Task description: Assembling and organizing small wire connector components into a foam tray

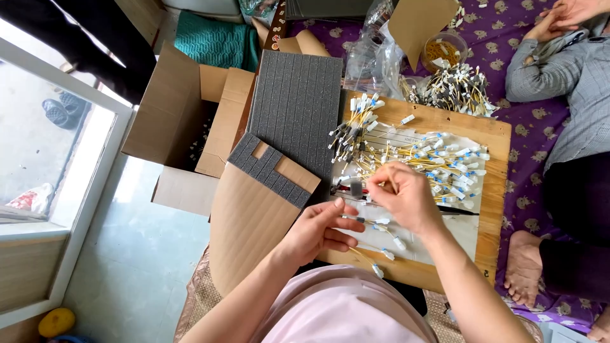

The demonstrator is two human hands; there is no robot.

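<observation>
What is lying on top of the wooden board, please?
On the wooden board lies a white sheet with a heap of thin yellow cables with white and blue ends. The right hand hides the sheet's middle.
</observation>
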